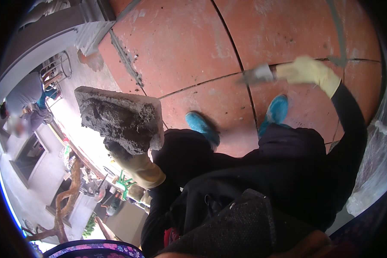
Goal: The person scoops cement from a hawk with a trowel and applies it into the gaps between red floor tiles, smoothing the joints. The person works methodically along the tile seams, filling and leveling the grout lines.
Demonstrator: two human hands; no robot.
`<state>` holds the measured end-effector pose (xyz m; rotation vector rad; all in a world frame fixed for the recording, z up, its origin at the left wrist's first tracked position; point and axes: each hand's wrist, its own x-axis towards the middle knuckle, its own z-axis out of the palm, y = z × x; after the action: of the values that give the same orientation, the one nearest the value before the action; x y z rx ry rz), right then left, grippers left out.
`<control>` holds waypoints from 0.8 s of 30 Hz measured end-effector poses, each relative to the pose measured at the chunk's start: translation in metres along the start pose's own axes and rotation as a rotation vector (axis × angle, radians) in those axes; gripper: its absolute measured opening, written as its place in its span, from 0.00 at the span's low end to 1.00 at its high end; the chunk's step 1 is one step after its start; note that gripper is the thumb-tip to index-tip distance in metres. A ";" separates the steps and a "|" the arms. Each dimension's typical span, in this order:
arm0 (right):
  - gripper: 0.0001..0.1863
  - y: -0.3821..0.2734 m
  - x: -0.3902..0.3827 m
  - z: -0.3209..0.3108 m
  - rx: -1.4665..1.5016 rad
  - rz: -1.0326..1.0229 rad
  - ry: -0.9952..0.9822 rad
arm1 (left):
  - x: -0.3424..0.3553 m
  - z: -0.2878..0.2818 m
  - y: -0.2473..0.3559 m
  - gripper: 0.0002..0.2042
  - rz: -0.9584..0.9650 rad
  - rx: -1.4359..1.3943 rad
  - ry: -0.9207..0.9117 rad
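My left hand (135, 165), in a pale yellow glove dirtied with grey, is closed under a rectangular mortar board (158, 118). A thick heap of wet grey mortar (116, 117) covers much of its top. My right hand (311, 74), gloved alike, is closed around the handle of a small trowel (261, 75), partly smeared by motion. Its blade is over the crossing of two dark joints between reddish-orange floor tiles (185, 51); whether it touches them I cannot tell.
My blue boots (201, 127) stand on the tiles. Some joints (127, 58) are grey with mortar; crumbs lie nearby. Clear plastic sheeting (374, 172) hangs at right. At far left are a pillar (51, 45), a person (23, 92) beside a metal-framed cart and a bare tree trunk (71, 189).
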<state>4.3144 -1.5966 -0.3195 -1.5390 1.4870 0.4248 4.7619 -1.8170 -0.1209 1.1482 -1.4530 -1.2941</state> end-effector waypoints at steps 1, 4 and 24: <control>0.30 0.006 0.008 -0.019 0.280 -0.289 0.359 | 0.002 0.003 -0.001 0.15 -0.012 -0.072 -0.004; 0.25 0.015 0.039 -0.084 0.776 -0.023 0.652 | 0.010 0.018 -0.008 0.17 0.152 0.278 -0.063; 0.29 -0.014 0.119 -0.175 0.682 -0.225 0.650 | -0.020 0.013 0.011 0.20 -0.097 0.127 0.093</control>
<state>4.2921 -1.8079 -0.3166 -1.2940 1.6570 -0.7209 4.7525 -1.7942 -0.1118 1.3597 -1.4434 -1.2112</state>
